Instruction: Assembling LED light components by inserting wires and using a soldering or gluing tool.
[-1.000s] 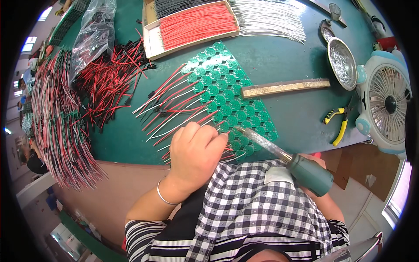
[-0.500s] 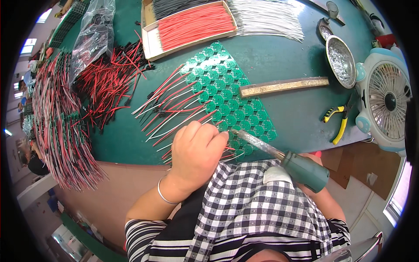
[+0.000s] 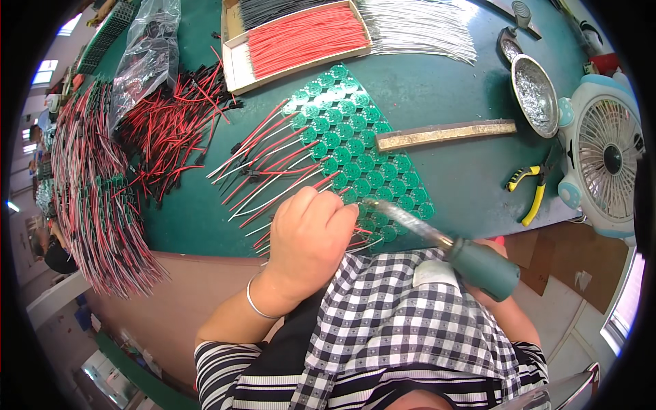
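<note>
A panel of round green circuit boards (image 3: 355, 123) lies on the bench, with red, white and black wires (image 3: 273, 154) fanning out from its left side. Over the panel's near left edge my left hand (image 3: 311, 232) is closed, fingertips pressed together; what they pinch is hidden beneath the hand. My right hand (image 3: 493, 247), mostly covered by the handle, grips a soldering iron (image 3: 482, 270) with a dark green handle. The iron's metal shaft points up and left, its tip over the panel just right of my left fingers. A wooden bar (image 3: 444, 135) rests across the panel's right edge.
A box of red wires (image 3: 307, 41) and loose white wires (image 3: 417, 31) lie at the back. Wired boards (image 3: 96, 184), red-black leads (image 3: 174, 130) and a plastic bag (image 3: 147, 61) are left. Right are a metal bowl (image 3: 534, 96), yellow-handled cutters (image 3: 533, 198) and a fan (image 3: 608, 160).
The soldering iron has shifted slightly to the right, and its shaft is blurred now. My left hand stays almost in place.
</note>
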